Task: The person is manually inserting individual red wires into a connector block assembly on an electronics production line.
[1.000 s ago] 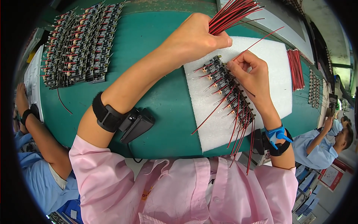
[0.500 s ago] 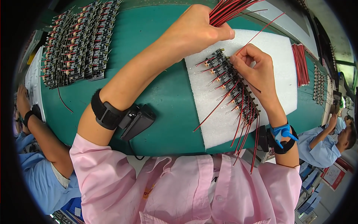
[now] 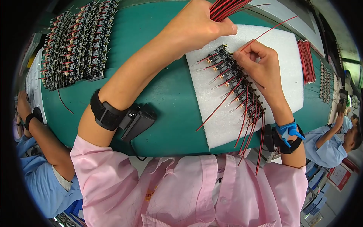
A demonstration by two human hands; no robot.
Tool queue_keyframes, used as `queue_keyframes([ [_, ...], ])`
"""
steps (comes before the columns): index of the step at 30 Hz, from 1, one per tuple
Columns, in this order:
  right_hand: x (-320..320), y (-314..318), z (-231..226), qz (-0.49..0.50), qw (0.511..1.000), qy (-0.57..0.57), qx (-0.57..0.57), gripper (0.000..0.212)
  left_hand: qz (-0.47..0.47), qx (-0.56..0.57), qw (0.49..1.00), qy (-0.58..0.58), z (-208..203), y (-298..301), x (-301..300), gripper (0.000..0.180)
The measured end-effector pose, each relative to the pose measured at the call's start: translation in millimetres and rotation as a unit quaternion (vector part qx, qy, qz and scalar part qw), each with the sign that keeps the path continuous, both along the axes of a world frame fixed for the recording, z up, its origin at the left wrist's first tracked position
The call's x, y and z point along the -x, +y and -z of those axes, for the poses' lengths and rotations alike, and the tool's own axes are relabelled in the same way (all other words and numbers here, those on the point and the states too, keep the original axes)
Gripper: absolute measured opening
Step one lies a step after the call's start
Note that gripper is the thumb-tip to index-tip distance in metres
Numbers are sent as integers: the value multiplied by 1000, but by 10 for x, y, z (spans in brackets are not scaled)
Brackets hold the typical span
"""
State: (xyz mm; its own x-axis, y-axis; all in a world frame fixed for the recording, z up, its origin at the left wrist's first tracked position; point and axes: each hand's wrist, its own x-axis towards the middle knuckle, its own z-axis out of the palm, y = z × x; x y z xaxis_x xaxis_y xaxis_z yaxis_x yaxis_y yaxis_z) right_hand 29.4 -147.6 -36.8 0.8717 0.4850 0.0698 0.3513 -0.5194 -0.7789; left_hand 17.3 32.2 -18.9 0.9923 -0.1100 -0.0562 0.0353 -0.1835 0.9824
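Observation:
A bundle of thin red and black wires (image 3: 230, 8) is gripped in my left hand (image 3: 202, 28), above the far edge of a white foam sheet (image 3: 283, 75). My right hand (image 3: 261, 62) pinches one red-and-black wire (image 3: 278, 24) between thumb and fingertips. Those fingertips are at the far right side of a slanting row of small black circuit boards (image 3: 230, 73) on the foam. Whether the wire's end touches a board is hidden by the fingers. Several wires (image 3: 247, 130) trail from the near boards over the foam's front edge.
Stacked rows of circuit boards (image 3: 77, 45) stand at the left of the green table (image 3: 166, 113). Another wire bundle (image 3: 305, 62) and more small boards (image 3: 326, 83) are at the right. A black device (image 3: 140, 121) is strapped to my left forearm. Co-workers sit on both sides.
My right hand has shifted slightly up and right with its wire. My left hand has moved a little up and left with the bundle. The foam's far edge appears slightly higher.

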Motion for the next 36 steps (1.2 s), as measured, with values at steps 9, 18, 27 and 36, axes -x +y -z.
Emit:
queue_keyframes([
  [9, 22, 11, -14, 6, 1000, 14, -7, 11, -3, -9, 1000, -3, -7, 0, -1, 27],
  [18, 43, 2, -2, 7, 1000, -5, -6, 11, 1, -3, 1000, -19, 14, 1, 3, 26],
  [27, 47, -10, -32, -15, 999, -40, -10, 8, -1, -21, 1000, -22, -8, 23, 6, 29],
  [36, 15, -17, -32, -28, 999, -16, -24, 7, 170, 8, 955, -242, -286, 323, -29, 26],
])
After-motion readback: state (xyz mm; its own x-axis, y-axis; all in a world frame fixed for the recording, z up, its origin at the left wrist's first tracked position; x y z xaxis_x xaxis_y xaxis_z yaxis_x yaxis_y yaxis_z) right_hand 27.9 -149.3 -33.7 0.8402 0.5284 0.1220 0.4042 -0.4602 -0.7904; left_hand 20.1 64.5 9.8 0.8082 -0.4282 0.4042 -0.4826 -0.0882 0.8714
